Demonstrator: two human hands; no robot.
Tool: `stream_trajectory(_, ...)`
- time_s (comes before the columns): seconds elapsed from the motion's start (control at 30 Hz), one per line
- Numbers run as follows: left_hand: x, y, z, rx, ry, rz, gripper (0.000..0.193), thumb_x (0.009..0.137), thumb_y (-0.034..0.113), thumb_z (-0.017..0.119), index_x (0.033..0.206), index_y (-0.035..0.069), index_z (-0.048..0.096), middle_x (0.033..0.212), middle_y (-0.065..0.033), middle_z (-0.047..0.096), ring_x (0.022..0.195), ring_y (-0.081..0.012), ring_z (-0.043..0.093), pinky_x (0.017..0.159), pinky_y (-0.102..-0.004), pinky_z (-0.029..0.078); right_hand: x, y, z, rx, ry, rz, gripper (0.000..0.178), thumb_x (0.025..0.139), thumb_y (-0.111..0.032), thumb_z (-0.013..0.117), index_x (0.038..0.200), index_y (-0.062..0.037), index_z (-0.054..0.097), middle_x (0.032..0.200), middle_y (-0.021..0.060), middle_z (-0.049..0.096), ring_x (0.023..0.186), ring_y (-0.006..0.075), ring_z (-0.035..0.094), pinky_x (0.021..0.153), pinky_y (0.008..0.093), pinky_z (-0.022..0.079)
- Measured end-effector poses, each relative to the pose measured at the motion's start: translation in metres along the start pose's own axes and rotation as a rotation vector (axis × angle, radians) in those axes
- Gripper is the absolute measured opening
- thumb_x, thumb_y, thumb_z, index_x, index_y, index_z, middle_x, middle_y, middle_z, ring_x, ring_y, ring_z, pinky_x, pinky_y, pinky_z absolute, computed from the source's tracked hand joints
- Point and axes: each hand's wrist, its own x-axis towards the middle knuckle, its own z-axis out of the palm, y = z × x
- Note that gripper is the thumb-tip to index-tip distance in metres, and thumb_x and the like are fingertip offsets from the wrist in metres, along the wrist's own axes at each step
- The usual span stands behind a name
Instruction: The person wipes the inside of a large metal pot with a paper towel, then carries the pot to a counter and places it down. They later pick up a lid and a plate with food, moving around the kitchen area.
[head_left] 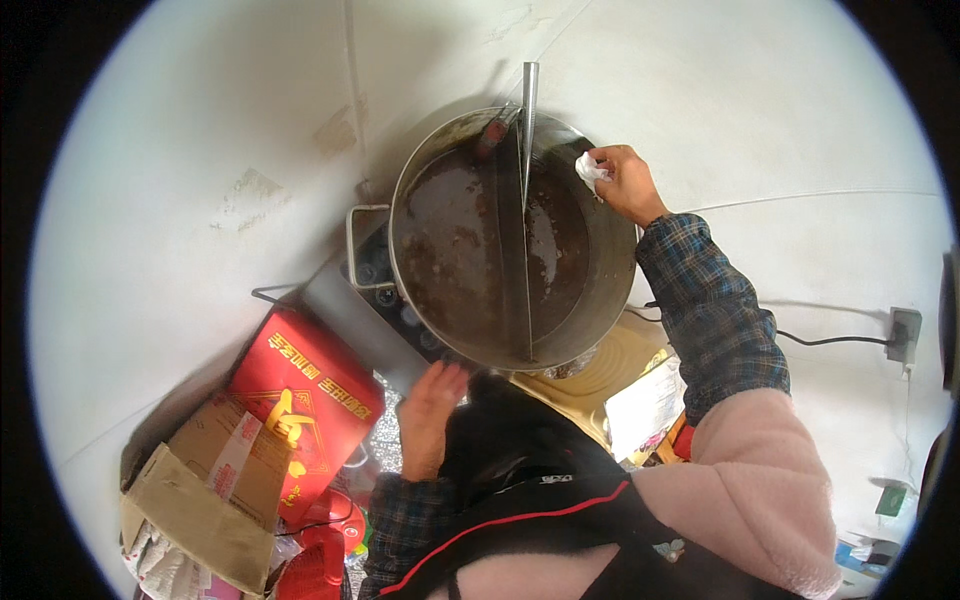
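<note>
A large round metal pot point(612, 290) with a divider point(512, 270) down its middle holds dark brown liquid on both sides. My right hand point(630, 188) is at the pot's right inner rim, its fingers closed on a crumpled white tissue point(590, 172). A long metal handle point(530, 95) stands up from the right half; its lower end is hidden in the liquid. My left hand point(430, 410) hovers in front of the pot's near edge, fingers stretched out and slightly blurred, holding nothing. The pot's left side handle point(352, 245) sticks out.
Beneath the pot's left side is a grey metal stove-like base point(350, 315). A red box point(310, 380) and an opened cardboard box point(205, 520) stand at lower left. White paper point(645, 405) lies at right on a yellowish surface point(560, 395). A black cable point(835, 342) runs to a wall socket point(903, 335).
</note>
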Motion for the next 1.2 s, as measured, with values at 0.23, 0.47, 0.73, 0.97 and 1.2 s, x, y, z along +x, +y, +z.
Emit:
stream_trajectory(0.23,-0.001,-0.011,0.001,-0.039,0.056,0.026,0.049,0.092,0.015,0.056,0.132,-0.007,0.037,0.129,-0.0247,0.048,0.119,-0.0329,0.05,0.102,-0.0421,0.041,0.026,-0.012,-0.011,-0.173,-0.075,-0.306,0.022,0.078,0.0,0.055,0.099,0.0009,0.059,0.107,0.0182,0.057,0.097,0.0359,0.057,0.086,0.04,0.047)
stream_trajectory(0.47,-0.003,-0.025,0.002,-0.066,0.131,0.026,0.049,0.092,0.015,0.056,0.133,-0.006,0.038,0.129,-0.0248,0.049,0.118,-0.0326,0.051,0.101,-0.0415,0.042,0.053,-0.013,-0.004,-0.769,0.029,-0.968,0.015,0.077,-0.01,0.058,0.092,-0.0079,0.061,0.097,0.0064,0.057,0.095,0.0225,0.054,0.084,0.0324,0.041)
stream_trajectory(0.73,-0.004,-0.049,0.013,-0.125,0.106,0.058,0.049,0.093,0.015,0.055,0.134,-0.005,0.037,0.129,-0.0236,0.049,0.117,-0.0302,0.052,0.098,-0.0397,0.044,0.076,-0.002,0.039,-1.23,-0.186,-1.195,0.009,0.072,-0.018,0.058,0.069,-0.0151,0.066,0.085,-0.0007,0.051,0.087,0.0184,0.047,0.072,0.0288,0.038)
stream_trajectory(0.97,0.009,-0.05,0.028,0.006,0.131,0.048,0.036,0.09,0.013,0.058,0.119,-0.006,0.052,0.104,-0.0166,0.063,0.091,-0.0191,0.061,0.079,-0.03,0.05,0.041,0.017,0.033,-1.173,-0.345,-1.026,0.012,0.068,-0.016,0.06,0.066,-0.0081,0.068,0.095,0.008,0.056,0.093,0.0228,0.048,0.077,0.0333,0.04)
stream_trajectory(1.2,0.028,-0.03,0.039,0.264,0.168,-0.061,0.025,0.083,0.021,0.065,0.082,-0.004,0.067,0.065,-0.007,0.065,0.059,-0.0109,0.058,0.057,-0.0257,0.047,0.021,0.028,0.016,-1.122,-0.436,-0.918,0.012,0.068,-0.013,0.059,0.071,-0.0064,0.069,0.093,0.0082,0.055,0.091,0.0235,0.047,0.078,0.0326,0.042)
